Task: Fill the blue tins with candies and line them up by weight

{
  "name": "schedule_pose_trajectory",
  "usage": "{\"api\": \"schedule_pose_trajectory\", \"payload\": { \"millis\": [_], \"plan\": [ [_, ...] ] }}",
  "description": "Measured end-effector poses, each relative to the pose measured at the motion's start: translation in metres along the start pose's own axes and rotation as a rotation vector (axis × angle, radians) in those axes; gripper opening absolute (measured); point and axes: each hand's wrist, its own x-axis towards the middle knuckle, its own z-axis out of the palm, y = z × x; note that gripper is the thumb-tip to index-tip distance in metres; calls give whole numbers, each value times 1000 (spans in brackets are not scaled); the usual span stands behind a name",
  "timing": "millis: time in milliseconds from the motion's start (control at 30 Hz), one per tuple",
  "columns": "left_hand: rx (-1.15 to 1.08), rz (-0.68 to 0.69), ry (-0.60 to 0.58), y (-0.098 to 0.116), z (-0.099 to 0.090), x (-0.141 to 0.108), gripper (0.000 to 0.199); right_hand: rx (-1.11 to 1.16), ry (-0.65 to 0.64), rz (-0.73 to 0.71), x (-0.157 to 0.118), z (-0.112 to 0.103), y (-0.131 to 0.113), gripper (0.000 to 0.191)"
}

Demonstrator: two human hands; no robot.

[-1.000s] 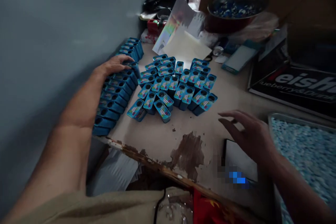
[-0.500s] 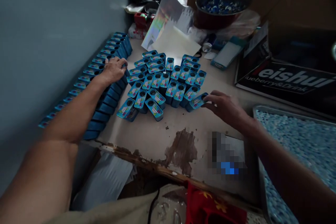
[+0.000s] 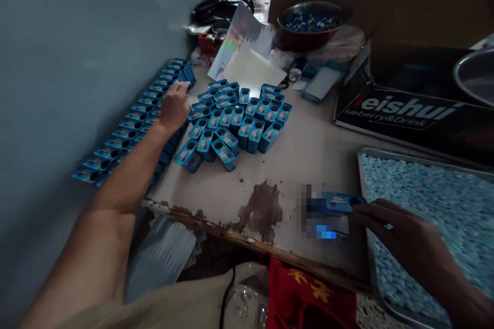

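My right hand [image 3: 401,241] grips one blue tin [image 3: 341,202] by its end, over the left rim of a metal tray [image 3: 365,185] filled with small pale blue pieces. My left hand [image 3: 175,108] rests on the long row of blue tins [image 3: 125,133] along the wall, its fingers bent; whether they hold a tin is hidden. Several more blue tins [image 3: 227,113], each with a dark round hole in the top, stand in a loose cluster in the middle of the table, just right of my left hand.
A black printed carton [image 3: 409,108] stands behind the tray. Toward the back are a metal bowl [image 3: 311,23] of blue and white pieces, a shiny sheet [image 3: 235,36] and a black bag [image 3: 219,5]. The table's front edge [image 3: 216,234] is worn.
My right hand has taken the tin from the cluster's right side and carried it right and toward me, to the tray's edge. My left hand stays over the row, its fingers slightly shifted.
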Motion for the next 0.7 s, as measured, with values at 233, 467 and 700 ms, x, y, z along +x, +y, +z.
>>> {"api": "schedule_pose_trajectory", "payload": {
  "millis": [233, 467, 700],
  "plan": [
    [-296, -228, 26, 3, 31, -22, 71, 13, 2, -15, -8, 9, -1, 36],
    [-730, -392, -88, 0, 44, -46, 76, 84, 3, 130, -7, -12, -1, 40],
    [-866, -375, 64, -29, 65, -35, 112, 347, 132, 266, 133, -36, -6, 27]
  ]
}}
